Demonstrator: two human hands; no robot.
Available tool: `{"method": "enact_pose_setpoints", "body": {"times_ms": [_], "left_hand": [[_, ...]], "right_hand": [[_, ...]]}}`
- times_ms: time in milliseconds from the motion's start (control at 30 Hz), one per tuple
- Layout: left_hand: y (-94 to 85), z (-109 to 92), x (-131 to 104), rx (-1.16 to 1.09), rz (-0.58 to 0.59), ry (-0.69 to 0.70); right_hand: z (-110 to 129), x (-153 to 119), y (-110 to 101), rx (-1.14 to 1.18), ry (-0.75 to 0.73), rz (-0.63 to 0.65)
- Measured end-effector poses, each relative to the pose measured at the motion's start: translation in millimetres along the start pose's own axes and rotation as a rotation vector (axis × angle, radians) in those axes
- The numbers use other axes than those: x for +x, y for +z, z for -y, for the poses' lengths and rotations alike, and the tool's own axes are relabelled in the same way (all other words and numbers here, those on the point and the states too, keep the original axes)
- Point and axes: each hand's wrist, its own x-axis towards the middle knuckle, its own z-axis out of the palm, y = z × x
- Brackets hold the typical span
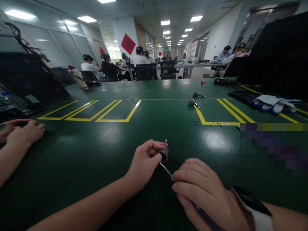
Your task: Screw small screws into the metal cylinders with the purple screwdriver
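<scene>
My left hand (144, 163) pinches a small grey metal part (164, 154) with a hollow round end and a thin tip pointing up. In my right hand (202, 189) is a screwdriver with a thin metal shaft (167, 171) and a dark handle mostly hidden under the fingers. The shaft runs up and left to the metal part, by my left fingertips; its far end cannot be made out. A watch (251, 200) is on my right wrist. Both hands are over the green table (108, 179).
Two similar metal parts (193, 103) (197, 94), several small nuts (211, 125) and a red-tipped tool (203, 82) lie farther back. White-blue gloves (274, 103) rest at the right. Another person's hands (24, 133) are at the left edge.
</scene>
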Motion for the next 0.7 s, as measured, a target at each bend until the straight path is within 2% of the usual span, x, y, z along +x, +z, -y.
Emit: {"method": "enact_pose_setpoints", "body": {"times_ms": [233, 333, 500, 700], "left_hand": [[2.2, 11, 4, 0.085, 0.049, 0.072], [5.8, 17, 12, 0.109, 0.072, 0.128], [19.9, 22, 42, 0.104, 0.079, 0.173], [34.9, 26, 77, 0.197, 0.106, 0.171]], "right_hand": [[1, 2, -2, 0.020, -0.016, -0.040], [1, 3, -3, 0.032, -0.011, -0.011], [-1, 3, -5, 0.020, -0.011, 0.048], [-2, 3, -5, 0.028, -0.015, 0.047]]}}
